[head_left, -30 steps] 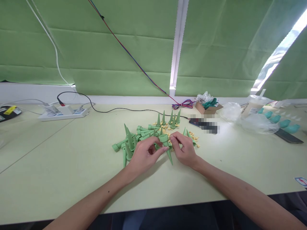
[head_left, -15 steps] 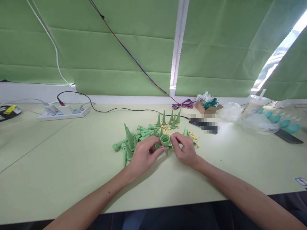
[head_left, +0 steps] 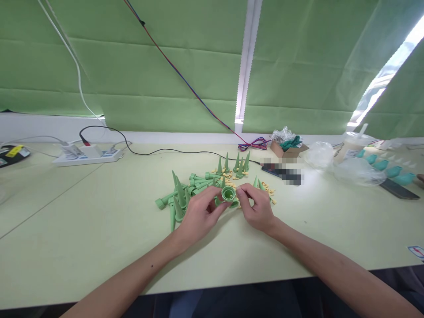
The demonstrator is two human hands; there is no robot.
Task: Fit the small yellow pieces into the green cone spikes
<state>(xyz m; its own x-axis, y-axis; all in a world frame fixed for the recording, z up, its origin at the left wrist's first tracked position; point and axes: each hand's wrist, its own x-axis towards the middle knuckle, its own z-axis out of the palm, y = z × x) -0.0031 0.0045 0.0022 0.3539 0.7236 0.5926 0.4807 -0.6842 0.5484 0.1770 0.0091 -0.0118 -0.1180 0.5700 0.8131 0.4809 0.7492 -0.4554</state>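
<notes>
My left hand (head_left: 205, 206) grips a hollow green cone (head_left: 228, 194) between thumb and fingers, its round opening facing up towards me. At the right of that opening, my right hand (head_left: 256, 206) is pinched; whatever its fingertips hold is too small to make out. Green cones and tubes (head_left: 179, 194) lie and stand in a pile to the left and behind my hands. Several more green cones (head_left: 226, 163) stand upright behind, with small yellow pieces (head_left: 266, 189) scattered near them and to the right of my right hand.
Behind on the right are a phone (head_left: 281, 172), a cardboard box (head_left: 287, 151), a drink cup (head_left: 349, 146) and plastic bags (head_left: 359, 171). Teal pieces (head_left: 394, 171) stand at far right, near part of another person's hand (head_left: 420, 177). A power strip (head_left: 88, 157) lies at left.
The green cone in my left hand has tilted, so its opening faces me more directly. Another person's fingers have appeared at the far right edge.
</notes>
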